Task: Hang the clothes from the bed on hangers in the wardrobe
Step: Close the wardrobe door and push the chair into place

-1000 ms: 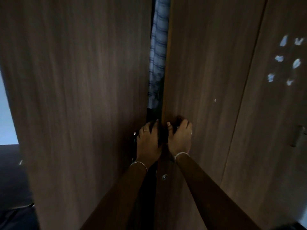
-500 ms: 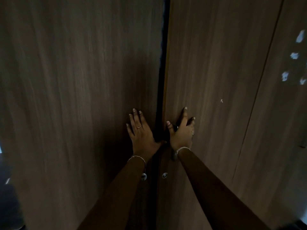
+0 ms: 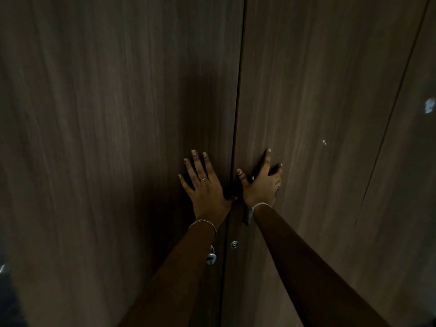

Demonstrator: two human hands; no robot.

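Note:
Two dark wooden wardrobe doors fill the view, the left door (image 3: 106,149) and the right door (image 3: 318,102), meeting at a thin dark seam. My left hand (image 3: 205,185) lies flat on the left door beside the seam, fingers straight and spread. My right hand (image 3: 262,182) presses flat on the right door, fingers spread over a dark handle. No clothes or hangers are visible; the wardrobe's inside is hidden.
A small round keyhole (image 3: 234,244) sits on the right door below my hands. A metal handle end (image 3: 248,217) shows under my right wrist. A third door panel (image 3: 412,185) with a pale sticker (image 3: 429,106) stands at the far right.
The gap between the doors, where a checked blue garment showed, has shut to a thin seam. Both hands went from curled at the door edges to flat on the doors.

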